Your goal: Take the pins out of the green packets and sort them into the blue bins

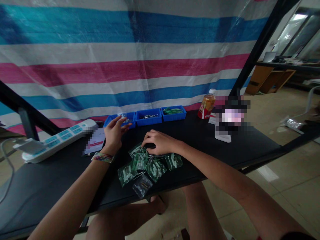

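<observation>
My left hand [114, 131] reaches over the near edge of the left blue bin [132, 120], its fingers spread. A small clear packet [122, 115] shows just behind those fingertips; whether they touch it I cannot tell. Lower and to the right, my right hand [161, 141] curls over a pile of small green bags [156, 170], fingertips and thumb drawn down onto it. What they pinch is hidden. The bags hold white pieces, and thin metal rods [140, 175] lie among them. In front of the pile is a clear bag with brass-coloured pieces [142, 185].
The middle blue bin [149, 121] holds metal rods, the right blue bin [174, 116] green bags. A power strip [62, 138] and a printed packet [95, 141] lie left on the black table [200, 170]. A drink bottle [207, 105] stands right, near a pixelated object [232, 116].
</observation>
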Tool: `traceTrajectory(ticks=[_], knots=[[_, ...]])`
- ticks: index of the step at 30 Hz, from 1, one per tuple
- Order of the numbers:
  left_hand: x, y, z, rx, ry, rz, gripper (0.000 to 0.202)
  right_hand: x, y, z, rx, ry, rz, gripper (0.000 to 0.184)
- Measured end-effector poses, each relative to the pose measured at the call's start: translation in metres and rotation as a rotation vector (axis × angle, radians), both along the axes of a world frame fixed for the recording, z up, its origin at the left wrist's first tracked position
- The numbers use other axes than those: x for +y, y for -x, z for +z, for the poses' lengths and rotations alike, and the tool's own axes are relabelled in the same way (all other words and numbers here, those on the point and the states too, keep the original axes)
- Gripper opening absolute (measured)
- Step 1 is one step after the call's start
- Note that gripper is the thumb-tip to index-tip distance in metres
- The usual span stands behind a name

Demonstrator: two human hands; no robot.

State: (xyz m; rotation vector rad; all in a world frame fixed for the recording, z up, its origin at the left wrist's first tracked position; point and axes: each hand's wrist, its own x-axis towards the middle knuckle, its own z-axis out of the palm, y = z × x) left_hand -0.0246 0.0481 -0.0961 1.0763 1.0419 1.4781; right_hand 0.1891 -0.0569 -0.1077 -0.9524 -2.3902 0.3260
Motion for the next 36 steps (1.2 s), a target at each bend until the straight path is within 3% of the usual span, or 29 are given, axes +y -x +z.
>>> traceTrajectory(ticks=[6,13,16,19,24,26,30,36], knots=[[-0.004,-0.001,-0.003,0.145,0.014,-0.103,0.035,0.005,-0.002,-0.003,-0.054,-0.024,-0.153,0.018],[0.0,0.002,-0.007,0.215,0.052,-0.054,0.022,0.009,-0.018,0.003,-0.074,0.067,-0.222,0.013],[-0.004,0.002,-0.007,0.465,-0.016,-0.237,0.021,0.012,-0.02,0.002,-0.058,0.107,-0.272,0.017],[-0.009,-0.001,-0.01,0.751,-0.21,-0.447,0.023,0.014,-0.022,0.001,-0.025,0.126,-0.347,0.016],[-0.013,-0.005,-0.015,1.11,-0.447,-0.596,0.028,0.019,-0.031,0.008,-0.013,0.202,-0.324,0.022],[-0.013,-0.005,-0.016,1.133,-0.458,-0.622,0.028,0.022,-0.037,0.01,-0.015,0.255,-0.291,0.027],[-0.016,-0.006,-0.013,1.075,-0.461,-0.662,0.028,0.027,-0.042,0.007,0.042,0.272,-0.289,0.02],[-0.024,-0.012,-0.009,0.946,-0.42,-0.596,0.042,0.032,-0.035,-0.002,0.374,0.297,-0.288,0.012]])
